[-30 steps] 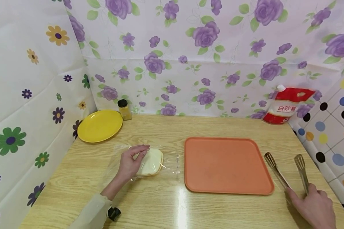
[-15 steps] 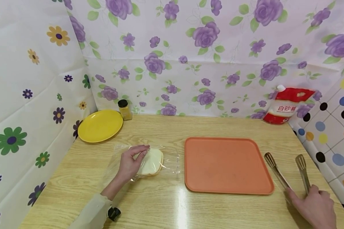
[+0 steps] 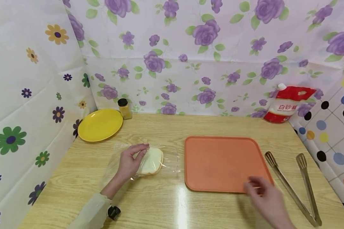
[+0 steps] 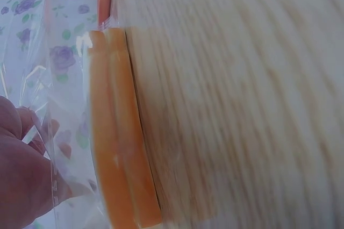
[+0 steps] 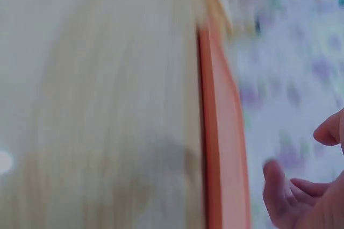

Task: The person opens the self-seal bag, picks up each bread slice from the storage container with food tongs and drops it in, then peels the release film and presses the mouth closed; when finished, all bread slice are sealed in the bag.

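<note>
L hand (image 3: 129,161) pinches see-thru bag (image 3: 170,159), bread slices (image 3: 153,161) inside. R hand (image 3: 266,200) grips nothing, fingers loosely bent, nr orange tray (image 3: 220,162).

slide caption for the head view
Left hand pinches clear wrap around bread slices; empty right hand hovers by the orange tray.

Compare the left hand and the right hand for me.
The left hand pinches the clear bag around the pale slices; the right hand holds nothing.
The left hand is over the bag, while the right hand is by the near right corner of the orange tray.
The left hand looks sharp in the head view; the right hand is blurred.
Both are bare.
</note>
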Demonstrator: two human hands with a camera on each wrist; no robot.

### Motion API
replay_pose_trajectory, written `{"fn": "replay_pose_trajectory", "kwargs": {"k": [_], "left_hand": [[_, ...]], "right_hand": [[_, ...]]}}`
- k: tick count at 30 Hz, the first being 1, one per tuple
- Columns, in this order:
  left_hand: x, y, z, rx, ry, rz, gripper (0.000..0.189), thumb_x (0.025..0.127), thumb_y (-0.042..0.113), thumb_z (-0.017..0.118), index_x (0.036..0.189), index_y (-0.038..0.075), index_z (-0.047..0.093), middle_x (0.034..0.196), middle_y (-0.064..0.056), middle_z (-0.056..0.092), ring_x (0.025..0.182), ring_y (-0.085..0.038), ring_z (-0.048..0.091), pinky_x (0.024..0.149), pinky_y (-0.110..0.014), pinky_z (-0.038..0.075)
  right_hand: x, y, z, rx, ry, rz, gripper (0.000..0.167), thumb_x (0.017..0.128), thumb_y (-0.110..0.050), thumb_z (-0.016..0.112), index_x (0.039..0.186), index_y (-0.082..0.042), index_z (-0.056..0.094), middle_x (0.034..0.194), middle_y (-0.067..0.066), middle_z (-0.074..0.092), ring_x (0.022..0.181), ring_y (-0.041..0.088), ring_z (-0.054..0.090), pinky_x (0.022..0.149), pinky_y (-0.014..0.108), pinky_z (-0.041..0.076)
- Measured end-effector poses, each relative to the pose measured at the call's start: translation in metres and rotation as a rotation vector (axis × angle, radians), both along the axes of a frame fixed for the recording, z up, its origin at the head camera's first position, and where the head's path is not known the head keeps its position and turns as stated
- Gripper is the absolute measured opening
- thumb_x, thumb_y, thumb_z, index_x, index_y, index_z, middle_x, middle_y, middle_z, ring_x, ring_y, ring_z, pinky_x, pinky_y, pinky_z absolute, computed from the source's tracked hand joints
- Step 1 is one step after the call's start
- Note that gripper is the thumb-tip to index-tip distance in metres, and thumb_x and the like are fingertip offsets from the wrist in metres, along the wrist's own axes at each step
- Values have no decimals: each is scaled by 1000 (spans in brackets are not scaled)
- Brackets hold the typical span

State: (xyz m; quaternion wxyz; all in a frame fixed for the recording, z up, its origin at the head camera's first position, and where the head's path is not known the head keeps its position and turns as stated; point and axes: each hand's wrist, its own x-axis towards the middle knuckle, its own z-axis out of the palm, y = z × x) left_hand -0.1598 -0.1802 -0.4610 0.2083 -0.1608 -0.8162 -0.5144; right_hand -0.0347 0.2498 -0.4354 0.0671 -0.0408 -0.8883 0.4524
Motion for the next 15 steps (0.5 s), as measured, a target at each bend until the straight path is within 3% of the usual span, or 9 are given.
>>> {"fn": "replay_pose_trajectory", "kwargs": {"k": [4, 6, 10, 15], "left_hand": [[-1, 0, 1, -15, 22, 2, 17, 87, -9, 72, 102, -1, 77, 108, -13, 73, 110, -35, 64, 95, -12, 42], [-1, 0, 1, -18, 26, 4, 17, 87, -8, 72, 101, -1, 77, 108, -13, 73, 110, -35, 64, 95, -12, 42], [0, -1, 0, -29, 29, 15, 17, 87, -8, 72, 101, -1, 77, 108, -14, 73, 110, -34, 65, 95, -12, 42], [1, -1, 0, -34, 30, 20, 16, 87, -7, 72, 101, -1, 77, 109, -14, 73, 110, -35, 65, 96, -18, 45]], "right_hand": [[1, -54, 5, -412, -283, 181, 41, 100, -20, 65, 125, 11, 57, 97, 17, 71, 78, 28, 70, 58, 38, 59], [-1, -77, 6, -553, -389, 249, 44, 101, -23, 62, 126, 13, 55, 100, 18, 71, 84, 32, 71, 62, 41, 60], [-7, -117, 3, -737, -466, 378, 46, 103, -24, 60, 126, 15, 52, 102, 20, 69, 87, 32, 72, 69, 42, 61], [-22, -160, -3, -888, -507, 421, 47, 103, -23, 59, 126, 17, 50, 105, 23, 68, 87, 29, 73, 71, 40, 61]]}}
